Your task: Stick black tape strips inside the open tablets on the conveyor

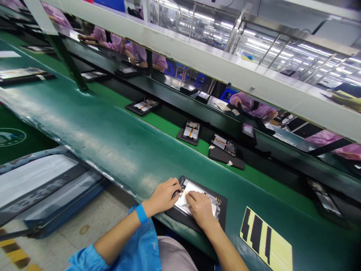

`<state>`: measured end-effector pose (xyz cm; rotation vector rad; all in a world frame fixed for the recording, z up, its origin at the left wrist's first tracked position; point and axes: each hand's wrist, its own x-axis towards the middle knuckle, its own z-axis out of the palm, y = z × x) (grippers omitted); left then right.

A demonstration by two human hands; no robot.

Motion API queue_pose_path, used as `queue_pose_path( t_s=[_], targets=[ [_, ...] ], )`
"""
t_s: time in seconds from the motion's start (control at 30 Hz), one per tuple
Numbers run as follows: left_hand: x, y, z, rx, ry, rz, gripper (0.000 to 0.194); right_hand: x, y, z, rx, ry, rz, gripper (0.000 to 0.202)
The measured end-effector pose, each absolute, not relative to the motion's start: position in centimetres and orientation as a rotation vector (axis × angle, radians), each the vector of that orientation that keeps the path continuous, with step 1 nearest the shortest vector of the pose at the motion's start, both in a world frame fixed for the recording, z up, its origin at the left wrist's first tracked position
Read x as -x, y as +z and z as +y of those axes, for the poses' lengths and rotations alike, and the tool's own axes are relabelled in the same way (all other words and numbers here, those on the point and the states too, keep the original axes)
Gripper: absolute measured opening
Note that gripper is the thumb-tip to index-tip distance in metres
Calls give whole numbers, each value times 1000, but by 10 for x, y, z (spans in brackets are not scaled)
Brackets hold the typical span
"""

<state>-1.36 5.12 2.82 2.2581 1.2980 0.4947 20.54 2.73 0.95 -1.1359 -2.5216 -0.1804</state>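
An opened tablet [189, 187] with white and silver parts showing inside lies on a black pad [223, 210] at the near edge of the green bench. My left hand [166, 192] is closed at the tablet's left end, its fingers curled by a small dark piece that I cannot make out. Over the middle of the tablet, my right hand [200, 209] has its fingers bent together, with the tips down on the inner parts. Whatever those fingertips hold, if anything, is hidden. To the right lies a yellow sheet [278, 244] bearing black strips.
Beyond the green bench [113, 131] runs a green conveyor belt [166, 126]. Several opened tablets on black pads, such as one tablet [191, 131], ride on it. A white overhead beam [214, 62] crosses above. People in pink sleeves [249, 103] work across the line.
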Motion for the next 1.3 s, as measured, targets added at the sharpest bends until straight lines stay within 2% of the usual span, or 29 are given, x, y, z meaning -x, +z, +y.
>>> queue_pose_path(
  t_s=[0.33,0.7,1.3],
  targets=[
    [18,24,26,-2571,525,1252,38,-202,13,27,1108,-294,-2501,19],
    [8,22,14,-2683,356,1356,45,-203,11,26,1127,-304,-2544,16],
    [5,24,9,-2645,297,1414,47,-205,9,30,1084,-254,-2499,14]
  ],
)
